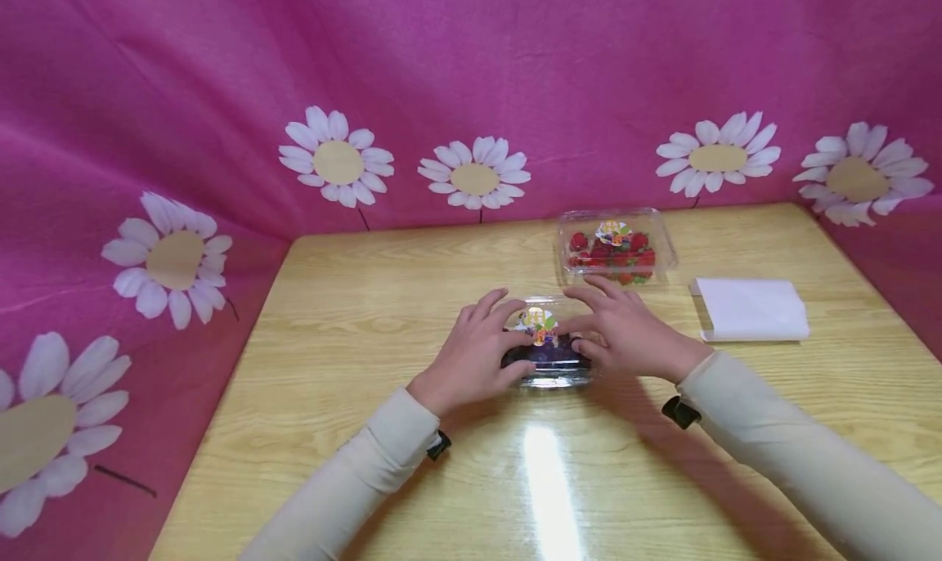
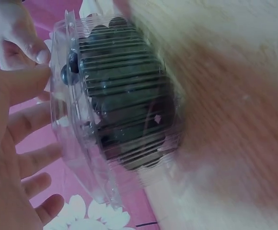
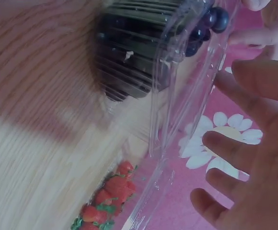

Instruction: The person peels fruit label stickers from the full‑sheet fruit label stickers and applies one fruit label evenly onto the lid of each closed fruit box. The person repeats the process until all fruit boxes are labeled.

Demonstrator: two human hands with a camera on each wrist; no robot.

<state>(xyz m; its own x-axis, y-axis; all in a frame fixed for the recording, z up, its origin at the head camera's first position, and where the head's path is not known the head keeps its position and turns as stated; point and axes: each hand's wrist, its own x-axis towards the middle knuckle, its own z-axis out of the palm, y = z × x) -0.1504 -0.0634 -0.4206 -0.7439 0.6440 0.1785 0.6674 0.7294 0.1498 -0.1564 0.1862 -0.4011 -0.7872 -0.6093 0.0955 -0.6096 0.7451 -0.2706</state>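
A clear plastic box [image 1: 553,379] of dark round fruit, which look like grapes [image 2: 124,96], sits on the table with a colourful sticker on its lid. My left hand [image 1: 474,352] lies along the box's left side, fingers spread and fingertips at the lid. From the right, my right hand [image 1: 625,328] reaches over the same lid with its fingers apart and loosely bent. In the right wrist view, the lid [image 3: 203,91] appears to be down over the fruit, some of which bulge above the rim. Neither hand is curled round the box.
Behind it stands a second clear box [image 1: 666,254] holding strawberries [image 1: 621,258], with a similar sticker. A folded white paper [image 1: 754,309] lies to the right on the wooden table [image 1: 331,324]. Pink cloth [image 1: 589,78] with daisies borders the table at the back and sides.
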